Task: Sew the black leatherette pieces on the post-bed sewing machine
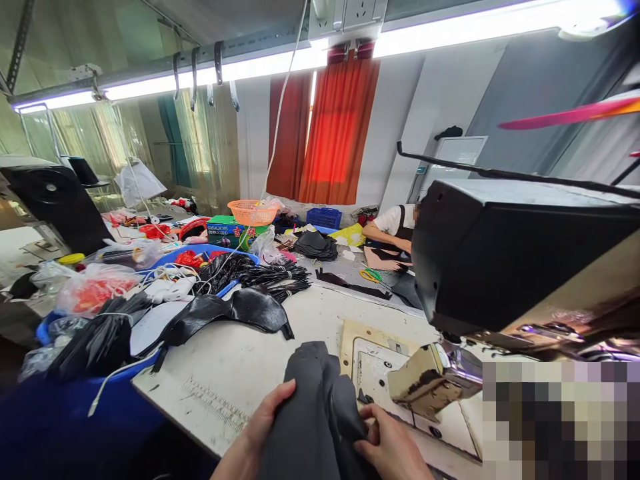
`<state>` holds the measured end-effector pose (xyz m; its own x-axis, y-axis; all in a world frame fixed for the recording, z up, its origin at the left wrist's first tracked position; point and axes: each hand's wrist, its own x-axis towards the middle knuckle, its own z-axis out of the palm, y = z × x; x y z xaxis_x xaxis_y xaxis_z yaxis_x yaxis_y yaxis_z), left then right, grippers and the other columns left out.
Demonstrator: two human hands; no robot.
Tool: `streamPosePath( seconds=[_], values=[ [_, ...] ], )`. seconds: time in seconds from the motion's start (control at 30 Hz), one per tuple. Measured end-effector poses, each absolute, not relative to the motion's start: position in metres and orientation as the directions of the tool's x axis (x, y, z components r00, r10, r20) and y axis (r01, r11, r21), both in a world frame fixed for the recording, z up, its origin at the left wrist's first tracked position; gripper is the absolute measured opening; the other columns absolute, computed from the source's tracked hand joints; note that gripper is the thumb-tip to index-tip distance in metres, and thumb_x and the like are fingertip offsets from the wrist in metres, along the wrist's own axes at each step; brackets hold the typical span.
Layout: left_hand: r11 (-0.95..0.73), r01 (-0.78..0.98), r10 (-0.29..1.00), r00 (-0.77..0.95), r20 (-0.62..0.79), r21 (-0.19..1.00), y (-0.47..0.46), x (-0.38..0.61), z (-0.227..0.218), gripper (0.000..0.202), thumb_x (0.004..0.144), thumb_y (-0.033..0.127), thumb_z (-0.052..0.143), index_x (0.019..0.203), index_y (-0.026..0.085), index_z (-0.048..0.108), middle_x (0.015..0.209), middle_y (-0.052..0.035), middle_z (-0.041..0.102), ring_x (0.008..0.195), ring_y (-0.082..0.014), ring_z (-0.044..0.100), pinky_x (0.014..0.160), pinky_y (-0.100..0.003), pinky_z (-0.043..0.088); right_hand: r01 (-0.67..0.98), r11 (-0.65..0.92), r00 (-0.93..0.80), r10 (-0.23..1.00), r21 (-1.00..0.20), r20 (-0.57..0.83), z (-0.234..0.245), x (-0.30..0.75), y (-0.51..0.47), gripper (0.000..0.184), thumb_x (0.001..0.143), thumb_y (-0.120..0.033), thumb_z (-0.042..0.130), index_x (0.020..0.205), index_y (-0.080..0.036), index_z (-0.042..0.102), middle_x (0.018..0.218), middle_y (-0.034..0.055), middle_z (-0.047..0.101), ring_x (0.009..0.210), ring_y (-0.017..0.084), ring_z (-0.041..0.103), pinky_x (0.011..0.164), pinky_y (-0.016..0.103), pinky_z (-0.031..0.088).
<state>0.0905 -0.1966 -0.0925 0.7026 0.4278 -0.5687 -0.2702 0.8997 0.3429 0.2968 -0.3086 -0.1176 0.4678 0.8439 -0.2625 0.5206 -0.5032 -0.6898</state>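
My left hand (pixel 263 420) is wrapped along the left side of a stack of dark grey and black leather-like pieces (pixel 305 413), thumb on top. On the other side, my right hand (pixel 393 443) pinches the edge of a glossy, curved black piece (pixel 347 407) at the stack's right. The lower ends run out of the picture. Both hands are over the front of a white sewing table (pixel 220 380), close to the metal bed plate (pixel 373 353) of a sewing machine (pixel 500 260). More shiny black pieces (pixel 230 312) lie on the table beyond my left hand.
To the left, a blue tub (pixel 235 288) holds bundled black strips and bags. Further back are an orange basket (pixel 254 213), a green box (pixel 225 230) and scissors (pixel 371 275). Another person's arm (pixel 385 233) rests at the far table. The machine head blocks the right.
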Motion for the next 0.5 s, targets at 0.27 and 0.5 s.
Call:
streamPosePath(
  seconds=[0.27, 0.5],
  values=[
    [0.932, -0.106, 0.293, 0.785, -0.546, 0.348, -0.22, 0.111, -0.077, 0.048, 0.09, 0.038, 0.056, 0.109, -0.005, 0.065, 0.083, -0.019, 0.076, 0.077, -0.0278, 0.074, 0.076, -0.033, 0.058, 0.078, -0.309, 0.247, 0.927, -0.948, -0.282, -0.084, 0.274, -0.317, 0.033, 0.066, -0.04, 0.062, 0.092, -0.02, 0.057, 0.087, 0.0022, 0.07, 0.083, 0.021, 0.067, 0.073, 0.03, 0.05],
    [0.766, -0.053, 0.55, 0.57, -0.611, 0.641, -0.23, 0.127, -0.084, 0.053, 0.076, 0.032, 0.075, 0.123, 0.013, 0.06, 0.101, -0.0112, 0.076, 0.1, -0.0321, 0.07, 0.09, -0.041, 0.056, -0.055, -0.227, 0.35, 0.908, -0.972, -0.231, -0.064, 0.251, -0.341, 0.072, 0.068, -0.062, 0.072, 0.123, -0.017, 0.058, 0.125, 0.0104, 0.066, 0.12, 0.028, 0.058, 0.101, 0.039, 0.044]
  ],
)
